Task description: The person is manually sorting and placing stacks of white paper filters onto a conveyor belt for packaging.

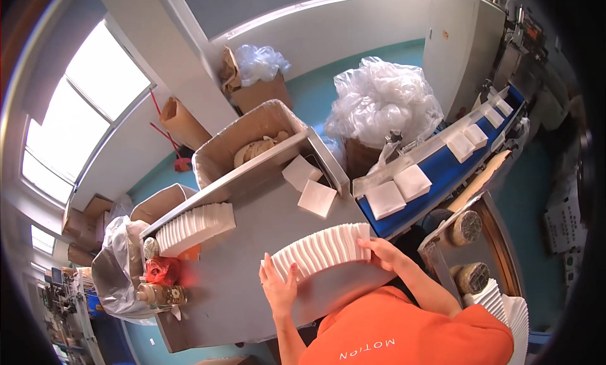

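Observation:
A long row of white folded paper napkins [322,250], standing on edge, lies at the near side of the grey metal table [252,239]. My left hand [279,284] grips its left end, thumb in front and fingers round the end. At the right end, my right hand [383,254] presses the row with its fingers. The row is squeezed between both hands and bows slightly. Two loose napkin stacks, one the nearer white stack [317,198], lie flat toward the back of the table. Another standing napkin row [196,229] rests along the table's left edge.
A blue conveyor belt [442,163] carries several napkin stacks at the right. Beyond the table's raised edge stands an open cardboard box [214,135]. A heap of clear plastic bags [385,100] is behind. A red bag [163,270] and a bottle [163,294] sit at the left.

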